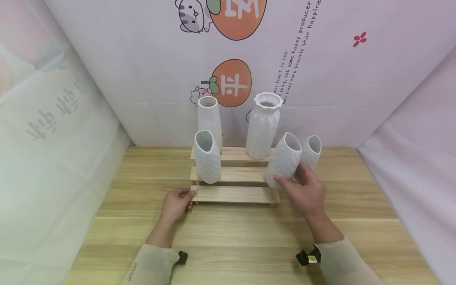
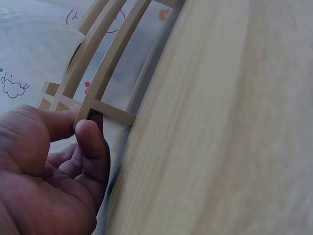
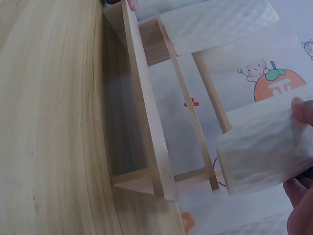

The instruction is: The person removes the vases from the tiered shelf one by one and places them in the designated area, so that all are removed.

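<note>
A three-step wooden stand [image 1: 236, 194] is on the table. With thumb and fingers, my left hand [image 1: 176, 204] pinches the left end of its lowest board. In the left wrist view, the thumb [image 2: 63, 122] lies against that board end. My right hand [image 1: 308, 194] grips a white dimpled vase [image 1: 283, 162] with a slanted mouth, at the right end of the middle step. In the right wrist view, the base of this vase [image 3: 264, 147] faces the middle board. A similar vase [image 1: 208, 164] stands on the middle step's left end.
On the top step are a tall smooth white vase [image 1: 210, 118] at left and a pleated vase [image 1: 263, 126] with a scalloped rim at right. Another slanted-mouth vase [image 1: 312, 152] stands right of the stand, partly behind my right hand. White printed cloth [image 1: 160, 79] surrounds the table.
</note>
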Tool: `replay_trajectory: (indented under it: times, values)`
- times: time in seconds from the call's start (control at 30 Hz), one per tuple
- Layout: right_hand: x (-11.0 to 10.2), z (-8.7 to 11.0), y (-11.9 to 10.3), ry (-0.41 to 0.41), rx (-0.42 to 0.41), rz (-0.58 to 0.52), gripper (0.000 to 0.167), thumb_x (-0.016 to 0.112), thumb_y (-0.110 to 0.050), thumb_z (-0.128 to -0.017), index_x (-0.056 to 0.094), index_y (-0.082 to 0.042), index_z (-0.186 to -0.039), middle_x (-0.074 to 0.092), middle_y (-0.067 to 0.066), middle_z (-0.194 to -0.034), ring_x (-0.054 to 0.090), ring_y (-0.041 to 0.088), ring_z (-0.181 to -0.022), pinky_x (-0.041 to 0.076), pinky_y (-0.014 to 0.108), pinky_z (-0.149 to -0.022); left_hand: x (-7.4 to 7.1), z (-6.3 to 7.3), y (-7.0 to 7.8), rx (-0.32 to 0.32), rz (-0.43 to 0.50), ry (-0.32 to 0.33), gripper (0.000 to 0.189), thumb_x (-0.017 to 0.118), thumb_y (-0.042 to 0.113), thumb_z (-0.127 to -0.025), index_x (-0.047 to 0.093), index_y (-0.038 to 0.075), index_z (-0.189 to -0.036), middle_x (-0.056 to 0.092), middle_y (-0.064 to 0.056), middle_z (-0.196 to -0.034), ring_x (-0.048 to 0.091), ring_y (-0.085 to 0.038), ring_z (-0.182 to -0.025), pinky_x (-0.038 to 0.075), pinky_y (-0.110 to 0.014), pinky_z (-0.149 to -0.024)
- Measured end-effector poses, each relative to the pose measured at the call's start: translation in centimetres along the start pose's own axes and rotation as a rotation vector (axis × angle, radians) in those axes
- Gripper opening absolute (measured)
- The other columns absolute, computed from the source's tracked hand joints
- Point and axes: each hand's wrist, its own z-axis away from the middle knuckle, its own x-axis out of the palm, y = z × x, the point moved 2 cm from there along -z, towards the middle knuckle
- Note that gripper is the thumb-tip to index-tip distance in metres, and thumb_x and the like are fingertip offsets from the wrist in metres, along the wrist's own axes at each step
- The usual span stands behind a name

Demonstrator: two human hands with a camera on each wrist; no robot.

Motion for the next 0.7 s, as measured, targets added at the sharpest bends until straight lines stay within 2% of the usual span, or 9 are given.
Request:
replay_trajectory:
  times: [0.33,0.43,0.53,0.7]
  values:
    - [-1.6,0.1,0.5,0.057,-0.051,0.018,0.074,0.096,0.008,-0.065,0.068,-0.001,-0.132,0.069,0.019,-0.127,0.067,0.006,-0.116,0.055,0.021,-0.094,-0.1,0.1,-0.1,0.002,0.017,-0.004,0.042,0.074,0.025,-0.099,0.067,-0.008,-0.125,0.076,-0.011,-0.089,0.068,-0.019,-0.068,0.059,-0.027,-0.059]
    - [-1.9,0.3,-0.4,0.068,-0.039,0.033,0.074,0.094,0.01,-0.066,0.066,0.002,-0.133,0.069,0.022,-0.127,0.067,0.004,-0.115,0.054,0.02,-0.094,-0.1,0.1,-0.1,0.009,0.004,-0.001,0.042,0.074,0.025,-0.099,0.068,-0.007,-0.125,0.076,-0.01,-0.088,0.069,-0.019,-0.067,0.059,-0.027,-0.059]
    - [-2.4,0.5,-0.4,0.078,-0.019,0.034,0.072,0.095,0.007,-0.067,0.067,0.0,-0.133,0.069,0.021,-0.127,0.067,0.006,-0.116,0.055,0.02,-0.093,-0.1,0.0,-0.1,0.013,-0.005,-0.005,0.042,0.074,0.025,-0.099,0.068,-0.007,-0.124,0.076,-0.01,-0.088,0.069,-0.019,-0.067,0.059,-0.027,-0.059]
    - [-3.0,0.7,0.8,0.081,0.0,0.03,0.072,0.096,0.003,-0.068,0.068,-0.006,-0.134,0.069,0.016,-0.129,0.068,0.01,-0.118,0.055,0.021,-0.094,-0.2,0.0,-0.2,0.015,-0.013,-0.003,0.042,0.074,0.026,-0.099,0.068,-0.007,-0.124,0.076,-0.009,-0.087,0.068,-0.019,-0.067,0.058,-0.027,-0.059]
